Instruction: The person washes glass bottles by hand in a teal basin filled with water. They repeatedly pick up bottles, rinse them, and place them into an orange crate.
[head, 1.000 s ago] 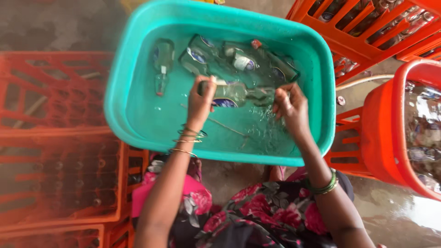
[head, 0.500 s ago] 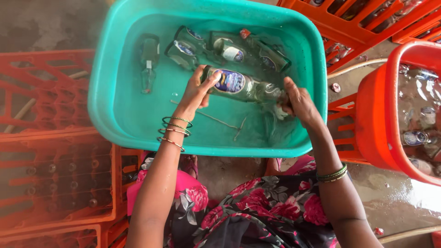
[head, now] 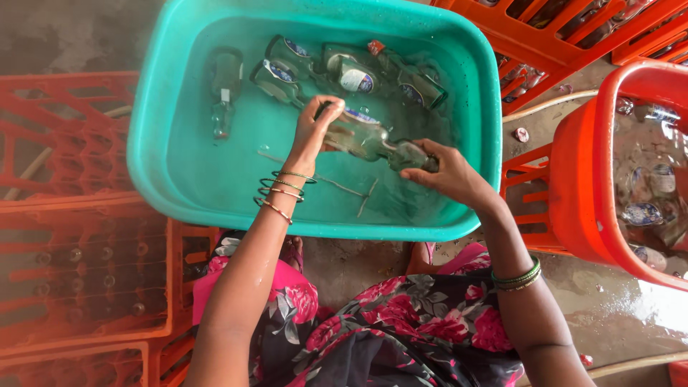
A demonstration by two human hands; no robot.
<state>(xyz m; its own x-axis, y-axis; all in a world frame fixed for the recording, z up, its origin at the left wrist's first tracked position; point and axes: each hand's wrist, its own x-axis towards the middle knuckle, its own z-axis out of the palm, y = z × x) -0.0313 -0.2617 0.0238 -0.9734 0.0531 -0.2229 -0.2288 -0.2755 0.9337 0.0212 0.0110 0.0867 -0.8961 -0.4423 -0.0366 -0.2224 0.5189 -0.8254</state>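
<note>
Both hands, left hand (head: 313, 131) and right hand (head: 448, 172), clench a wet green glass bottle (head: 369, 140) above the teal plastic basin (head: 473, 86); slick glass could slip and crack.

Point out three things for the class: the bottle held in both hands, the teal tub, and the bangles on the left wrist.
Held glass bottle (head: 365, 137): head view, on its body between the hands.
Teal tub (head: 154, 179): head view, on its left wall.
Bangles (head: 281, 190): head view, on the rings around the left wrist.
</note>
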